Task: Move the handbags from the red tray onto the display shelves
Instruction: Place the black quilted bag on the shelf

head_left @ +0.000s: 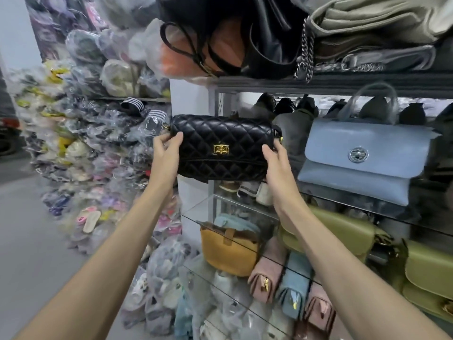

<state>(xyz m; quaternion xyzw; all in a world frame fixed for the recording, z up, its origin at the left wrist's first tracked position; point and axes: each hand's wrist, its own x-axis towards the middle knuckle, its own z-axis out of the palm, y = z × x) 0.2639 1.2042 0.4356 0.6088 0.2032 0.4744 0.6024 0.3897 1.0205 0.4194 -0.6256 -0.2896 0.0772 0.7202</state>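
Black bag (220, 146) mid-air at left end of shelf (355, 204). Left grip (166, 148) and right grip (275, 163) each clasp an end. Risks: set near the edge, it likely tips off; pushed right, it knocks blue bag (365, 158).

Display shelves (343, 83), crowded with bags.
Up top lie a black bag (269, 33) and a grey-green bag (367, 23). A pale blue handbag (362, 158) stands on glass below, and lower levels hold a mustard bag (228, 253), olive-green bags (343, 229) and seemingly pink pouches (267, 273).
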